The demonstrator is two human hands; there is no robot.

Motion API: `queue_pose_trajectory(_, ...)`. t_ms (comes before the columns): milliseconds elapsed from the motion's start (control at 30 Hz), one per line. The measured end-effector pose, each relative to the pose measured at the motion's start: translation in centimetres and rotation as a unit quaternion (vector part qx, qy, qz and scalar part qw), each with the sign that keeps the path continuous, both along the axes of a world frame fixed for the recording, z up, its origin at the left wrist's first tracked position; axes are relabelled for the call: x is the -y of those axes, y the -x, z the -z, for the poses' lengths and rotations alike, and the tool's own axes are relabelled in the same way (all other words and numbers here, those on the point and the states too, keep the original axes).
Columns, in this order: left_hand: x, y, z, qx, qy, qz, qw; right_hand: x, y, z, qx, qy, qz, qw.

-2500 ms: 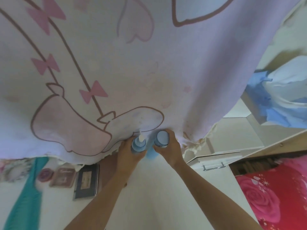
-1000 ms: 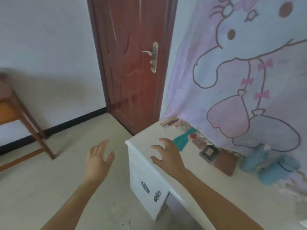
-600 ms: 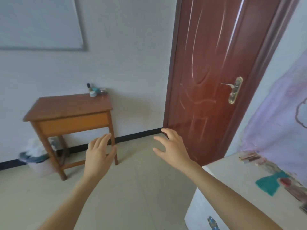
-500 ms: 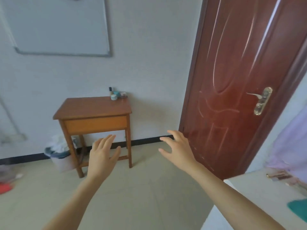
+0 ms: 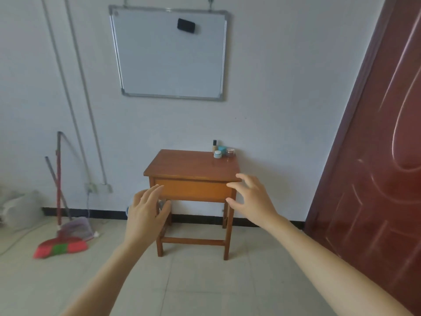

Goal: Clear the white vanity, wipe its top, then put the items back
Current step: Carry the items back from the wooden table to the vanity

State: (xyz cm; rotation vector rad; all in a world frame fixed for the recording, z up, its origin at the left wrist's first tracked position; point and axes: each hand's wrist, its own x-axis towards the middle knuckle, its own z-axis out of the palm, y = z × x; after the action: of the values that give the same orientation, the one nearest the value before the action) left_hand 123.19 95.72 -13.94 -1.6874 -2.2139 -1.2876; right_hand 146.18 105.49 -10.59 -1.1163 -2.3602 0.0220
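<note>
Bare floor (image 5: 205, 288) led to the wooden table (image 5: 191, 165) — its top lay free, small jars (image 5: 222, 151) crowding only the far-right corner.

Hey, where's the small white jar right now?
In the head view, the small white jar sits at the back right corner of the wooden table, just in front of the teal jar and the dark-capped bottle.

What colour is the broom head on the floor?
The broom head is red with a green band in the middle; head view shows it.
</note>
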Motion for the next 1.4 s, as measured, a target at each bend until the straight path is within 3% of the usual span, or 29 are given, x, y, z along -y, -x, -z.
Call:
queue_pose_trajectory(333, -14.4, 1.0, -2.0, 0.023, 0.005, -0.009, 1.0, -15.1, 0.6, -1.0, -0.023, 0.026, -0.011, 0.999)
queue_pose_trajectory(633, -25.1, 2.9, 2.8, 0.097, 0.062, -0.032, 0.993, -26.5, 3.0, 4.0, 0.017, 0.111, -0.016, 0.994)
queue_pose_trajectory(1233, -44.0, 24.3, 4.8, 0.159, 0.052, -0.019, 0.986, -44.1, 24.1, 4.5, 0.029, 0.114, -0.01, 0.993)
queue_pose_trajectory(1400, -48.6, 26.3, 8.0, 0.17, 0.104, 0.0, 0.98, -46.4, 26.5, 8.4, 0.076, 0.158, 0.007, 0.984)
